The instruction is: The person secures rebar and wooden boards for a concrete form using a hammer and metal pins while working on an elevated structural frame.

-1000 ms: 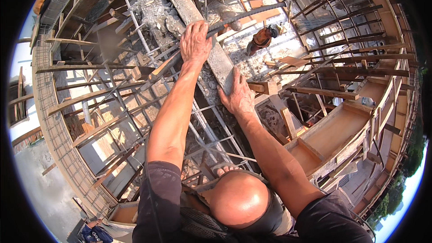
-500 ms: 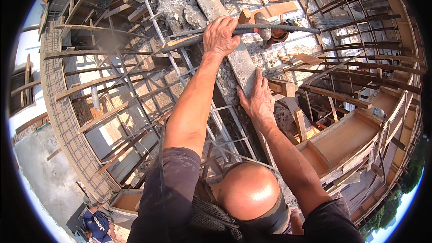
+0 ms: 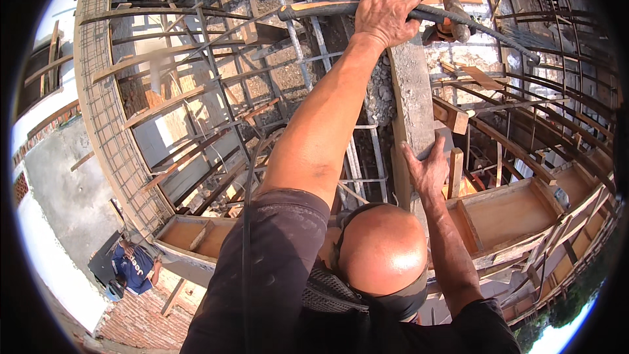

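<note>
Fingers of your left hand (image 3: 388,16) are curled tight around a grey-headed hammer with a black and yellow handle (image 3: 321,10) and a long, dark steel bar (image 3: 493,34), both lying crosswise over the far part of a long, grey, concrete-crusted board (image 3: 413,78). Nearer you, your right hand (image 3: 429,167) has its thumb and fingers parted at the board's right edge; how firmly they press, you cannot tell. A short, upright timber stub (image 3: 455,174) crowds that hand just to its right, and a square-ended wooden beam (image 3: 452,117) juts out beyond it. Broken grey rubble (image 3: 380,95) and pale, round metal bars (image 3: 298,49) run along your left. Around you spreads a building frame, with a curved strip of wire mesh (image 3: 108,105) at left, a shallow plywood trough (image 3: 504,213) at right and a seated person in a dark blue shirt (image 3: 134,267) at lower left. Between the crossing timbers, gaps open onto a sunlit lower level.
</note>
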Demonstrator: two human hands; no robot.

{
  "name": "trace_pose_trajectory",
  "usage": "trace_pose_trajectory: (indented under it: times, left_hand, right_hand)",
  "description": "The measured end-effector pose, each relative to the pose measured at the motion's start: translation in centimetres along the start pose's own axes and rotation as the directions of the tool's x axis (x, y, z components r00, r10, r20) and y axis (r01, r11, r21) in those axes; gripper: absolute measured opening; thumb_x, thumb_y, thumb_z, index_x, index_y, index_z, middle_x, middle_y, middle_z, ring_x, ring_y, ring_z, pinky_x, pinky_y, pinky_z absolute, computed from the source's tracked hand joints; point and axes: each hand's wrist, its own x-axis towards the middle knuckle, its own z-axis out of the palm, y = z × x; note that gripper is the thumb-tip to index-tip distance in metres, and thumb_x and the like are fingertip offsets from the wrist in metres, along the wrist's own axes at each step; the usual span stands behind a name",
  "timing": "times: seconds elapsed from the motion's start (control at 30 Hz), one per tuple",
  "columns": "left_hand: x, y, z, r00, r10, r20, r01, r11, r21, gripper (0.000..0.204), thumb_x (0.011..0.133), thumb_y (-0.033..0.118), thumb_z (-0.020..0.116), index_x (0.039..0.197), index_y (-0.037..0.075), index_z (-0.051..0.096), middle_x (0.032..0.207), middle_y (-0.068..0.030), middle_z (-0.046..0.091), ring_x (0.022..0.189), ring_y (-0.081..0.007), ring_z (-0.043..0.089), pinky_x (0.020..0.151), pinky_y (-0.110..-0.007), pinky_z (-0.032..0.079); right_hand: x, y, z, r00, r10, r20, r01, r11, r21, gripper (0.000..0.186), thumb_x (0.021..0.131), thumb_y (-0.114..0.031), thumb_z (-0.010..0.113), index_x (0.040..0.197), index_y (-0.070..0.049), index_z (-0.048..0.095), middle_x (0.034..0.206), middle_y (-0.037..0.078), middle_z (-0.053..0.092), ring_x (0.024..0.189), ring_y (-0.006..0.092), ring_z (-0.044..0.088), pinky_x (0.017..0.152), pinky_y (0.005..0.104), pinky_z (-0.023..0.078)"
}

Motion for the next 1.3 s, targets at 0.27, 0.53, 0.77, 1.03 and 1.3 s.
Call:
trace_pose_trajectory:
  times: [0.27,0.53,0.77,1.03,1.3]
  left_hand:
    - [1.3,0.9,-1.5,1.000,0.006,0.030,-0.004,0.997,-0.076,0.044,0.070,0.024,0.068,0.113,0.012,0.066,0.122,-0.0067,0.063,0.121,-0.0279,0.056,0.101,-0.043,0.047]
    - [1.0,1.6,-1.9,0.995,-0.018,0.096,0.022,0.999,-0.047,0.053,0.070,0.026,0.071,0.122,0.015,0.066,0.122,-0.0074,0.063,0.120,-0.0274,0.056,0.102,-0.042,0.047]
    - [1.8,1.6,-1.5,0.998,0.000,0.059,0.003,0.999,-0.044,0.042,0.071,0.026,0.071,0.110,0.012,0.065,0.118,-0.0081,0.063,0.116,-0.0288,0.057,0.097,-0.042,0.048]
    - [1.7,1.8,-1.8,0.999,0.004,0.049,-0.003,1.000,-0.027,0.039,0.070,0.024,0.072,0.105,0.011,0.063,0.114,-0.0093,0.064,0.114,-0.0297,0.058,0.095,-0.043,0.048]
    - [1.4,1.9,-1.5,0.998,-0.002,0.059,0.002,1.000,-0.010,0.037,0.070,0.025,0.069,0.103,0.010,0.060,0.110,-0.0106,0.063,0.111,-0.0316,0.058,0.092,-0.044,0.049]
  right_hand:
    - [0.7,0.0,0.0,1.000,0.016,-0.026,-0.017,0.999,-0.028,0.086,0.077,-0.060,0.076,0.123,0.007,0.047,0.094,0.033,0.068,0.089,0.0488,0.068,0.082,0.0528,0.053]
    - [0.5,-0.3,-0.6,0.997,0.071,0.027,-0.071,0.997,-0.004,0.089,0.075,-0.058,0.078,0.126,0.008,0.047,0.099,0.031,0.069,0.095,0.0476,0.068,0.087,0.0514,0.053]
    - [1.0,0.1,-0.4,0.999,0.044,-0.032,-0.043,0.998,0.040,0.087,0.075,-0.057,0.078,0.124,0.008,0.049,0.099,0.032,0.069,0.096,0.0471,0.068,0.087,0.0502,0.053]
    - [0.9,-0.4,-0.9,0.998,0.059,0.024,-0.060,0.998,0.033,0.081,0.076,-0.057,0.077,0.120,0.004,0.048,0.091,0.029,0.070,0.090,0.0453,0.069,0.084,0.0508,0.054]
    - [0.6,-0.1,-0.9,0.998,0.057,0.039,-0.059,0.997,0.055,0.079,0.077,-0.057,0.076,0.122,0.002,0.048,0.093,0.028,0.071,0.090,0.0439,0.070,0.084,0.0502,0.054]
